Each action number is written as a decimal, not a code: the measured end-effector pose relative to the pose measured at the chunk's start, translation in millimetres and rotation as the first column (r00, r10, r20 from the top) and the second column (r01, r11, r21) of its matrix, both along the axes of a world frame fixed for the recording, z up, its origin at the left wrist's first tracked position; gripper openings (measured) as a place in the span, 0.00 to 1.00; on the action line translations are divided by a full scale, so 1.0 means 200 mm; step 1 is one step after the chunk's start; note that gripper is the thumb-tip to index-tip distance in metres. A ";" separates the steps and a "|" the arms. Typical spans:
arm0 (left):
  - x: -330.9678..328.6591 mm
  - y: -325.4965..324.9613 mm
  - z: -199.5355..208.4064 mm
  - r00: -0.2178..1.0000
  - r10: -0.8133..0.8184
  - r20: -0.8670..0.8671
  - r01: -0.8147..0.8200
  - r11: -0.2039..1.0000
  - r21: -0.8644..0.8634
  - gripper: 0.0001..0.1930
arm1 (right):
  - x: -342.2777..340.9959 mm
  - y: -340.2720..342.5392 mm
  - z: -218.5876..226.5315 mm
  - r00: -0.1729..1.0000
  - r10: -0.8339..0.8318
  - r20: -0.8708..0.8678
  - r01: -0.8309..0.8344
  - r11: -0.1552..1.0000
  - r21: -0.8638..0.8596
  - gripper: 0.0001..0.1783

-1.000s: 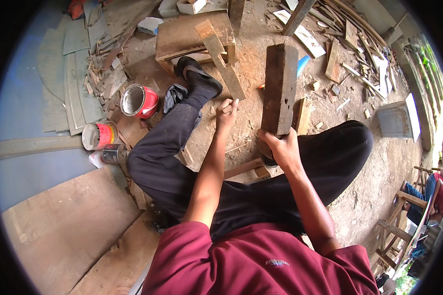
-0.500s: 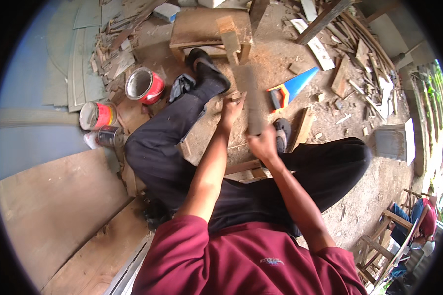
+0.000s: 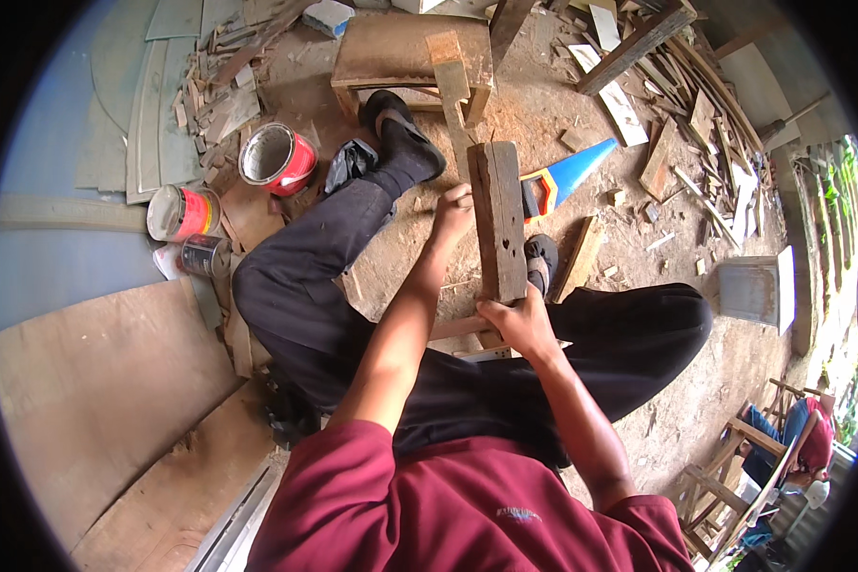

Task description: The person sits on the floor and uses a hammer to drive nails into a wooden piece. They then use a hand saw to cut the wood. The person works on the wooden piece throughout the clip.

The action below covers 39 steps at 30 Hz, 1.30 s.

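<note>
My right hand [image 3: 520,322] is closed around the near end of a thick, weathered wooden block [image 3: 498,219], which points away from me between my legs. The block has dark holes in its face. Just left of it, my left hand [image 3: 454,212] is closed in a fist; what it holds, if anything, is hidden. A narrow, light wooden strip [image 3: 451,81] runs from the low wooden stool [image 3: 400,43] toward that fist, and its near end is partly hidden behind the block. To the block's right, a handsaw [image 3: 567,179] with a blue blade and orange-black handle lies on the ground.
Paint cans, among them a red one [image 3: 296,162], stand at the left near plywood sheets [image 3: 114,372]. Wood scraps [image 3: 658,157] litter the ground at the far right. A short plank [image 3: 580,257] lies by my right foot. Another person [image 3: 810,434] sits at the lower right.
The wooden block, blurred before, has come toward me and slightly right with my right hand, and now shows sharply. My left fist has shifted only a little.
</note>
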<state>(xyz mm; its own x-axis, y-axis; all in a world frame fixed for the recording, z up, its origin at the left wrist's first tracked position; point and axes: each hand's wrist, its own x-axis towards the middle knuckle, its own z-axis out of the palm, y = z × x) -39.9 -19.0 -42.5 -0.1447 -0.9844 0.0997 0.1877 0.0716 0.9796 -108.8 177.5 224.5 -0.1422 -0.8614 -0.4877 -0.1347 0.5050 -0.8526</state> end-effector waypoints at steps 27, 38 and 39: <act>-0.11 0.01 0.26 0.938 0.156 0.311 -0.081 0.967 -0.240 0.12 | -0.17 -0.16 0.02 0.988 -0.148 -0.052 0.134 0.970 -0.204 0.07; -0.16 0.05 0.17 0.885 0.129 0.447 0.000 0.961 -0.276 0.06 | -0.20 -0.28 0.12 0.991 -0.062 -0.114 0.040 0.981 -0.189 0.12; -0.16 0.05 0.19 0.873 0.156 0.463 -0.028 0.962 -0.272 0.12 | -0.22 -0.31 0.23 0.987 -0.157 -0.021 0.147 0.957 -0.251 0.13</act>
<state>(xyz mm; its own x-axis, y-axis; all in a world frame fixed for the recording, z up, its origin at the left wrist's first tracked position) -72.4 -9.9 -5.5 -0.1477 -0.9470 0.2854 -0.3156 0.3186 0.8938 -152.9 116.3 271.2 -0.2960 -0.9211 -0.2530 -0.1095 0.2959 -0.9489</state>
